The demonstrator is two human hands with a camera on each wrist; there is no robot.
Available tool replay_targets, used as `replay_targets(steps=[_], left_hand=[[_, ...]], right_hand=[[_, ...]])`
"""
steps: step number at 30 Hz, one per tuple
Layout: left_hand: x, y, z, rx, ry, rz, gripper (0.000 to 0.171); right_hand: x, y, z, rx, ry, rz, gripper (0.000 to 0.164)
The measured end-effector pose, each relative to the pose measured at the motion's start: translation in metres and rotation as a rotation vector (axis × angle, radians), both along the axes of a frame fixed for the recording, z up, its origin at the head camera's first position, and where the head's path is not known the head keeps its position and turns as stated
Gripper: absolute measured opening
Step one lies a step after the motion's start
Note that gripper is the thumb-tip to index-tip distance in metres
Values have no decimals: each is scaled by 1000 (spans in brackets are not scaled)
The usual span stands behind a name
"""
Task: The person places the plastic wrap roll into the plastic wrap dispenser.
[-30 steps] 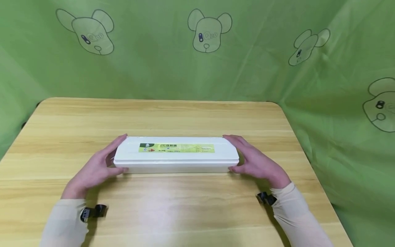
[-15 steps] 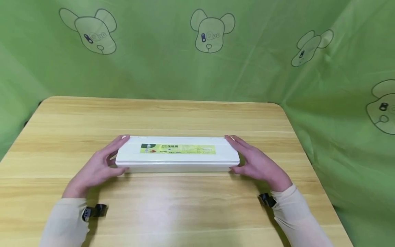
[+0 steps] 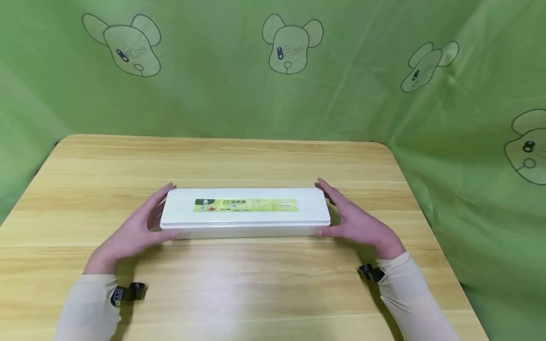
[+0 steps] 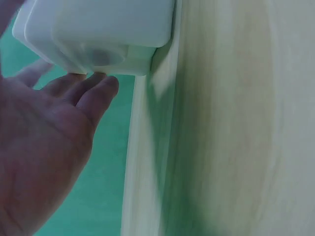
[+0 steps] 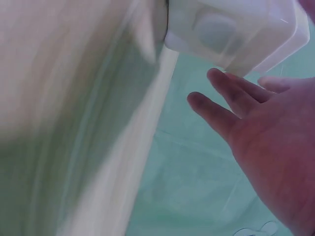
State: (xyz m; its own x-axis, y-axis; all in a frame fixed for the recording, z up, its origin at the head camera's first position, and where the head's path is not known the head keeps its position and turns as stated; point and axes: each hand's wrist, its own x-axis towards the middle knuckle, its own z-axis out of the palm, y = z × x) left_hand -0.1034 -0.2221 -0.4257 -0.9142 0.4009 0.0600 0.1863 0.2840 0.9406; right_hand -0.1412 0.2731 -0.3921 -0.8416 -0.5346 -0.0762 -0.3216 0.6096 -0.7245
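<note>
A long white cling film box [image 3: 245, 215] with a yellow-green label lies flat on the wooden table, its lid down. At its left end is my left hand [image 3: 134, 229], thumb along the front side and fingers spread loosely behind the corner. In the left wrist view the fingertips [image 4: 106, 86] are right at the end face of the box [image 4: 103, 54]. My right hand [image 3: 356, 222] frames the other end with its thumb at the front. Its fingers [image 5: 216, 113] are extended, and a gap shows between some of them and the box [image 5: 216, 32] in the right wrist view.
The wooden table [image 3: 239, 284] extends around the box on all sides. Green cloth [image 3: 213, 94] printed with mouse-like heads hangs behind it and along the right. Each sleeve [image 3: 91, 303] carries a small black camera [image 3: 130, 291] at the wrist.
The fingers of both hands have loosened and drawn off the box's far corners, the right ones more clearly. The box stays in nearly the same place, its lid seam now looking closer at the front.
</note>
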Motion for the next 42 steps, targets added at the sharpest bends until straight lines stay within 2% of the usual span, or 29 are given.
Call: replay_targets(steps=[4, 6, 8, 13, 20, 26, 38, 42], left_hand=[[0, -4, 3, 49, -4, 18, 83], [-1, -5, 4, 45, -6, 30, 74], [-1, -5, 4, 7, -19, 38, 71], [-2, -4, 4, -68, -56, 39, 75], [-2, -3, 1, -45, -64, 20, 90], [-3, -1, 1, -7, -55, 13, 92], [-3, 4, 3, 80, -90, 17, 92], [-3, 6, 2, 73, -90, 15, 92]], right_hand=[[0, 7, -1, -75, -34, -13, 81], [-1, 10, -2, -103, -46, -9, 70], [-2, 12, -4, -118, -55, 1, 66], [-4, 9, -7, -148, -80, 22, 70], [-6, 6, -10, -152, -101, 19, 87], [-6, 5, -12, -181, -152, 7, 87], [-8, 3, -13, -148, -166, -27, 89], [-9, 5, -11, -131, -158, -21, 92]])
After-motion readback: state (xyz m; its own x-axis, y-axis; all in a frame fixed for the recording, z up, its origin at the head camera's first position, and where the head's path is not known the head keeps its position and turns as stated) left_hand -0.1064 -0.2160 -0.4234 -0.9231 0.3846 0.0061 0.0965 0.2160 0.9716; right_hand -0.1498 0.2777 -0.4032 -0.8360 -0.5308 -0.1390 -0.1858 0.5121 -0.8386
